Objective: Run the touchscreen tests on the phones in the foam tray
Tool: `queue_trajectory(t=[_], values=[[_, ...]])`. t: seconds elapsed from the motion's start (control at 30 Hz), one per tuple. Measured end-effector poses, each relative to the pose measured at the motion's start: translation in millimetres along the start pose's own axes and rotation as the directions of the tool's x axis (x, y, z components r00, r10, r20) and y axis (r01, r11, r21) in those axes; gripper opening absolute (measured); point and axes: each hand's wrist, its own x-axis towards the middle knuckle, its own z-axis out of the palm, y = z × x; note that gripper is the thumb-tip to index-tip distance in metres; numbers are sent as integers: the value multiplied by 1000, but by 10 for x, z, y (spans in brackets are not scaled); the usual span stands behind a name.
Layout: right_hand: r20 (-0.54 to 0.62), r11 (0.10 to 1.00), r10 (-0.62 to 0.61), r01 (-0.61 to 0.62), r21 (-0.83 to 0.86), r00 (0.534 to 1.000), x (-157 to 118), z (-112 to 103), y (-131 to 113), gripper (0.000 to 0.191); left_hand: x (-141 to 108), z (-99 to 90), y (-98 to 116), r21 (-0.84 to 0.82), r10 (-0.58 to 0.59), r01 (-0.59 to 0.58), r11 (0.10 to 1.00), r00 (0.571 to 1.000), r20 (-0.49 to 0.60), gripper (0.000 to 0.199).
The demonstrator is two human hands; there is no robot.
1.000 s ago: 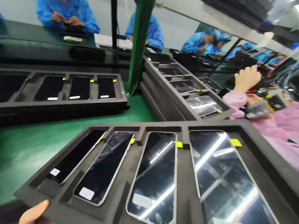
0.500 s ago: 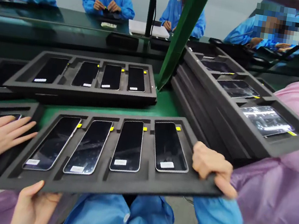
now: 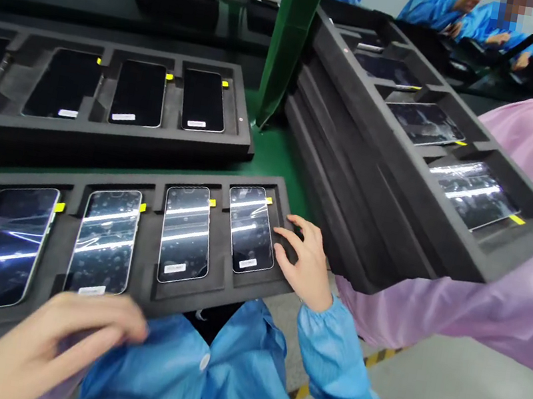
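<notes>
Several dark phones with white labels and yellow tabs lie in a grey foam tray. My right hand is at the tray's right end, its fingers apart and the fingertips at the rim beside the rightmost phone. Over the near edge, left of my body, my left hand is blurred, back up, with thumb and fingers parted and nothing seen in it. It covers the lower edge of the second phone from the left.
Another phone tray stands behind on the green table. A tall stack of trays rises at the right, beside a green post and a person's pink sleeve. People in blue are across the table.
The tray now sits further left in view, and my right hand has loosened from its right corner. My left hand has moved from under the front edge to above it. The view has turned downward and right.
</notes>
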Motion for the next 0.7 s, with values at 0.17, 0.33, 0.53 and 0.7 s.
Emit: queue_trajectory(t=[0.17,0.33,0.53,0.7], values=[[75,986,4,8,-164,997,204,113,-31,40,1171,-73,269,605,331,-121,787,910,-249,85],[64,997,-6,11,-72,998,55,125,-67,54,1690,-72,60,785,365,-61,617,906,-216,110],[39,997,71,-70,-22,997,-192,114,-216,56,1472,10,43,824,364,-49,565,911,-195,98],[104,995,96,-99,22,990,-145,92,-193,63,1496,102,97,832,360,-24,554,908,-213,85]])
